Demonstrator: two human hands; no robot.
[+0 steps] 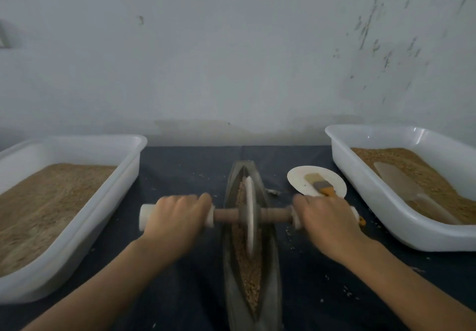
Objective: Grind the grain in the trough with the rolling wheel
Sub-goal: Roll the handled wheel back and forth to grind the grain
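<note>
Head view: trough (251, 274), long and boat-shaped, on dark cloth (180, 173), centre. Grain (248, 271) inside. Wheel (249, 217) upright in the grain, blurred. Left hand (175, 216) and right hand (325, 218) each curled round an axle handle. Flanking: two white tubs (113, 183) (342, 155) of grain. Plate (298, 178) bearing brush (320, 184).

A long grey boat-shaped trough (233, 274) runs between the hands, tan grain (248, 274) along its groove; the upright rolling wheel (249, 217) stands in it, its axle crosswise.
</note>
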